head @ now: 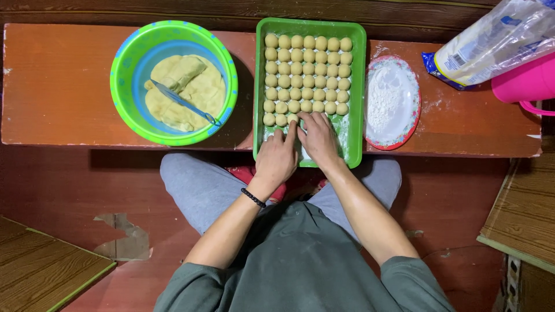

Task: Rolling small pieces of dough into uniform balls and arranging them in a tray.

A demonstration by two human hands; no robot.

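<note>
On the near end of a green rectangular tray both hands meet, side by side and palms down. Rows of small round dough balls fill the far and middle part of the tray, and the last, shortest row sits just ahead of the fingertips. The right hand reaches its fingers to the newest ball at the end of that row; the left hand, with a dark bead bracelet at the wrist, lies flat beside it, fingers loosely together. Whether either hand pinches a ball cannot be told, since the fingers cover that spot.

The tray rests across a worn reddish-brown wooden bench. Left of the tray stands a green and blue plastic bowl holding a slab of pale dough with a blue-handled tool lying on it. Right of the tray is a patterned plate of white flour, then a clear plastic bag and a pink container at the far right. The person sits cross-legged on a red-brown floor, with wooden boards at the near corners.
</note>
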